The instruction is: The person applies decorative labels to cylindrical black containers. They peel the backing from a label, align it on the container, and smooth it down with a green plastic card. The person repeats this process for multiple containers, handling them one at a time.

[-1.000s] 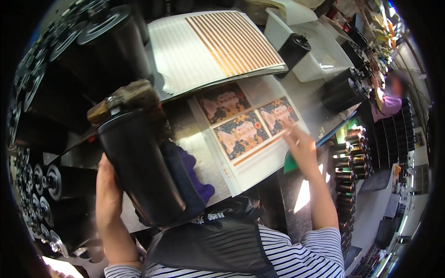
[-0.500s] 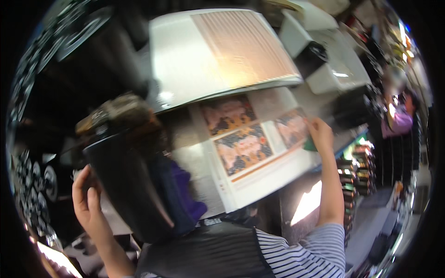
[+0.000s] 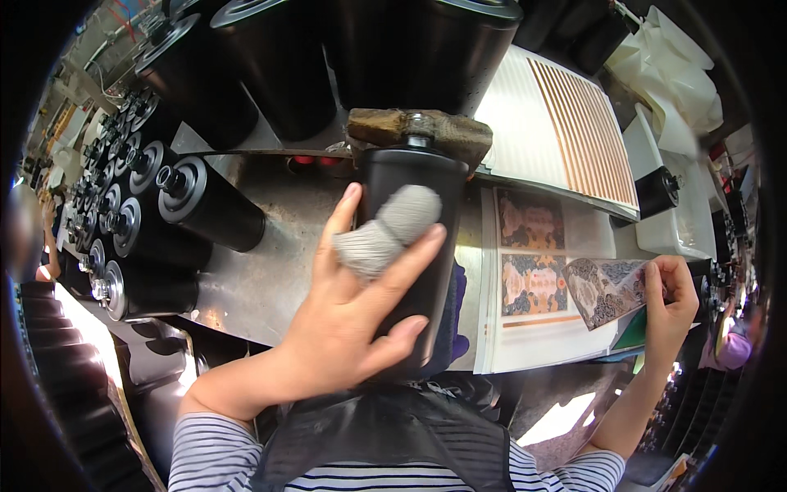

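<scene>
across the top of the steel workbench [image 3: 254, 287], big black cylinders [image 3: 279, 57] stand upright in a row, and smaller black rollers with metal end caps [image 3: 176, 209] lie on their sides along the left, packed close together. to the right lies a large white sheet with orange stripes [image 3: 566, 123], and below it a white sheet printed with 2 patterned panels [image 3: 533, 271], 1 above the other. a white tray [image 3: 680, 221] at the far right holds a short black roller [image 3: 658, 193].

in the middle, just in front of the person, a black cylinder [image 3: 410, 246] stands upright with a worn brown block [image 3: 418, 131] resting across its top around a metal stud. the left hand [image 3: 352, 320] wraps around this cylinder from the near side, fingers curled against its face; the middle finger wears a grey knitted finger cot [image 3: 385, 230].

the right hand [image 3: 668, 303] is at the right edge of the printed sheet, thumb and fingers pinched on a curled patterned print [image 3: 607, 287], lifted off the sheet. a green piece [image 3: 635, 332] shows beneath the wrist. the striped sleeves [image 3: 213, 459] enter from the lower edge.
</scene>
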Demonstrator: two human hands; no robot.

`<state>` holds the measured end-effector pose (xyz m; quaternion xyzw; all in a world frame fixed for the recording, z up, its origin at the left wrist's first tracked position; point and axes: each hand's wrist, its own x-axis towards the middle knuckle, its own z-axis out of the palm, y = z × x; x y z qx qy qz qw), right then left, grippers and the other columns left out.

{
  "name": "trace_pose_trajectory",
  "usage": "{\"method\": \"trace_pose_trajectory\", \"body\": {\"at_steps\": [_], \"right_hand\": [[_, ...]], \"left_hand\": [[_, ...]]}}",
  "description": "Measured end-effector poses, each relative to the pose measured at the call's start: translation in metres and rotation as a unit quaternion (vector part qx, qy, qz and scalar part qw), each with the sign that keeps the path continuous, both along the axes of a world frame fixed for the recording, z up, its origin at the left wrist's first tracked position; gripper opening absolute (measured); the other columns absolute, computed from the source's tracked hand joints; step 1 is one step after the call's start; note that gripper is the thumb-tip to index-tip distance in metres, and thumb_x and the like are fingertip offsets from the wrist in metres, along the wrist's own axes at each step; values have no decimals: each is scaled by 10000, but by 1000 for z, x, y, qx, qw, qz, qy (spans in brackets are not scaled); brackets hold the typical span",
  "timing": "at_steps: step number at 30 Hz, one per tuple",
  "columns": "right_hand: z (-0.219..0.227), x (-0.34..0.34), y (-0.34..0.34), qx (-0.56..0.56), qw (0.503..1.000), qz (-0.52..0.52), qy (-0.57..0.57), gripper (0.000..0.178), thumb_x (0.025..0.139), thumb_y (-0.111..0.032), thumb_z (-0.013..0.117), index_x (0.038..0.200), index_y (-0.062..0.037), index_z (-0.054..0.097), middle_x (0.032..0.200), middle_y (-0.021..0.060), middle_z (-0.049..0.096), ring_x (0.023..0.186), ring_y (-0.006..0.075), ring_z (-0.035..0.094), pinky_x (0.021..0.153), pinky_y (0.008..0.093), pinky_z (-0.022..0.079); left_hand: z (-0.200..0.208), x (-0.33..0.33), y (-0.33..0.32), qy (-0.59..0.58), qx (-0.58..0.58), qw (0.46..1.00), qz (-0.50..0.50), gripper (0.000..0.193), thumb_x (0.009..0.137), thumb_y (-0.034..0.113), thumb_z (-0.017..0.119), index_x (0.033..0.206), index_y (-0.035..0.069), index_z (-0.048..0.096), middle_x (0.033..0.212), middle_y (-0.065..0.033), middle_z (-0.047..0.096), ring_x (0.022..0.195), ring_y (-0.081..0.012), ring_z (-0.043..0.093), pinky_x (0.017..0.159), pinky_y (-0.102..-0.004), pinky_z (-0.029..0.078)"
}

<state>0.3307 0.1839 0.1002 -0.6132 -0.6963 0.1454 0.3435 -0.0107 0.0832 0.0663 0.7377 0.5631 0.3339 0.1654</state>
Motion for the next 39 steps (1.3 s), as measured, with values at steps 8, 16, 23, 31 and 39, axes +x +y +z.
{"method": "trace_pose_trajectory", "body": {"at_steps": [8,16,23,31,39], "right_hand": [[52,-83,-47,-81,995,61,-10,61,814,24,637,860,61,650,698,50,635,631,69,591,525,194,468],[81,-150,-57,-179,940,200,212,219,843,-179,627,721,-16,544,660,57,608,474,59,558,407,146,386],[0,-185,9,-308,864,293,270,158,872,-130,648,837,17,602,693,26,645,596,24,565,543,151,439],[-13,-189,16,-244,884,248,313,172,846,-102,685,782,4,565,617,-8,599,543,-6,507,480,128,364],[-16,-198,20,-207,890,228,336,168,850,-82,677,767,-10,551,566,-17,571,499,-9,488,473,117,354]], "left_hand": [[-9,-3,1,-62,56,997,1,669,752,139,694,1362,97,422,1424,-228,298,1372,-451,97,1088,-535,175],[-15,-37,4,-341,-33,940,5,818,932,638,172,1089,-41,600,1092,-142,602,1083,-227,542,986,-374,356],[-9,-32,25,-312,4,946,88,230,762,181,736,854,23,597,883,-62,494,811,-128,480,743,-258,437],[-13,-29,42,-397,-11,909,130,162,845,97,653,783,-10,550,851,-43,464,672,-65,517,624,-199,455],[-14,-31,47,-391,-15,907,156,199,876,128,634,765,-6,537,815,-7,444,650,-37,478,600,-181,408]]}}
